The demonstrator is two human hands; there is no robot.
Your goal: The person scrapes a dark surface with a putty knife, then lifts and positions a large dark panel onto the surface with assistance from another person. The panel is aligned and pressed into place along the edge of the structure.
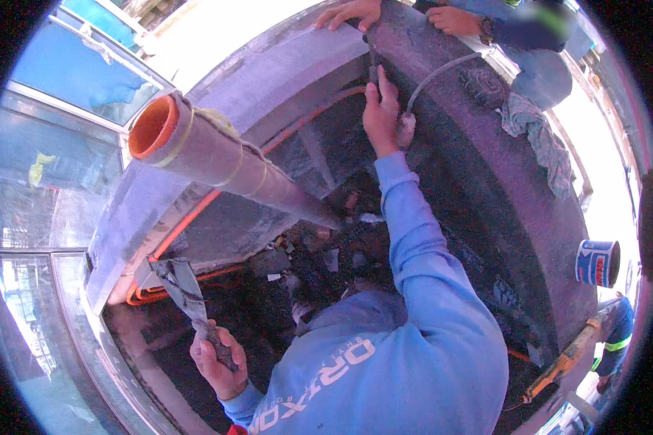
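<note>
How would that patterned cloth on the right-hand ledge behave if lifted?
Likely floppy: the cloth lies in loose folds on the curved ledge. Probably light, as it looks like thin fabric. Unlikely to roll, being bunched and limp.

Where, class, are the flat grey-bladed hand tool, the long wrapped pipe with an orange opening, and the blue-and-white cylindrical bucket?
Grey-bladed hand tool point(186, 290): head view, on the blade.
Wrapped pipe point(233, 165): head view, on the wrapped side.
Bucket point(593, 262): head view, on its outer wall.
</note>
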